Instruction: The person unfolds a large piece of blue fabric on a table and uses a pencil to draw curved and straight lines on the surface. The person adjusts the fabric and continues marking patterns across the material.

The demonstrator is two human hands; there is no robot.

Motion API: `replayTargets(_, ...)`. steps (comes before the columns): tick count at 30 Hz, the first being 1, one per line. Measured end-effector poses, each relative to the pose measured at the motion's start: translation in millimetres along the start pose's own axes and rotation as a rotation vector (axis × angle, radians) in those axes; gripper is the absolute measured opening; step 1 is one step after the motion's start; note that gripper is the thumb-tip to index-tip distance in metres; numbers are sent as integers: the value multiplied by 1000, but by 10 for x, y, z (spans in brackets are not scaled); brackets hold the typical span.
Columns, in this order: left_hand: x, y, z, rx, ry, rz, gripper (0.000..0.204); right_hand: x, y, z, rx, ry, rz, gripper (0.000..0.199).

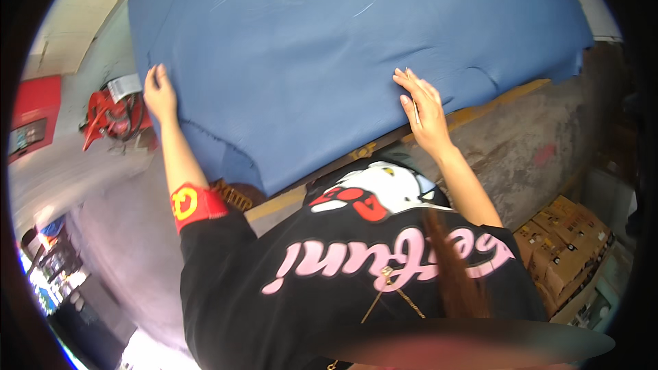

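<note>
A large blue sheet [288, 62], which looks like leather, lies spread over the work table, with creases and a few pale scratch marks. At its left edge, my left hand [162, 99] pinches the border between thumb and fingers. Below that hand, a dark jagged line runs across the sheet's near left corner. Over the near edge on the right, my right hand [426, 113] holds a slim, pale pen-like stick [414, 99] between thumb and fingers. The stick's exact kind is too small to make out.
Brown cardboard [528, 88] shows beneath the sheet's near edge. Cardboard boxes [562, 247] stand at the lower right. A red tool or machine [113, 120] with a dark cord lies left of the table, beside a red box [38, 113]. Cluttered items fill the far lower left.
</note>
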State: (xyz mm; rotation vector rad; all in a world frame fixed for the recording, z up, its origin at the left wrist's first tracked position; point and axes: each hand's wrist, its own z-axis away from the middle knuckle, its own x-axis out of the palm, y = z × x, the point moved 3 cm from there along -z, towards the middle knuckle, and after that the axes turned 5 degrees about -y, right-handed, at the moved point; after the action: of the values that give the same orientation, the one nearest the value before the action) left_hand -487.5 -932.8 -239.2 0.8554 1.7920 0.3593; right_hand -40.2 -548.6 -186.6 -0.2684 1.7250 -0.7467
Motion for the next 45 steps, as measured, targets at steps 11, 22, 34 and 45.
replayTargets(11, -591, 1362, 1672, 68, -637, 204, 43, -513, 817, 528, 370, 687, -285, 15)
replayTargets(22, -630, 1660, 2597, 56, -737, 228, 50, -267, 621, 78, 184, 607, -712, 34)
replayTargets(34, -948, 1917, 2294, -829, -1077, 1220, 65, -701, 239, 0, 193, 719, -901, 32)
replayTargets(45, -911, 1714, 2508, -502, -1614, 491, 34, -1022, 274, -62, 185, 510, -505, 21)
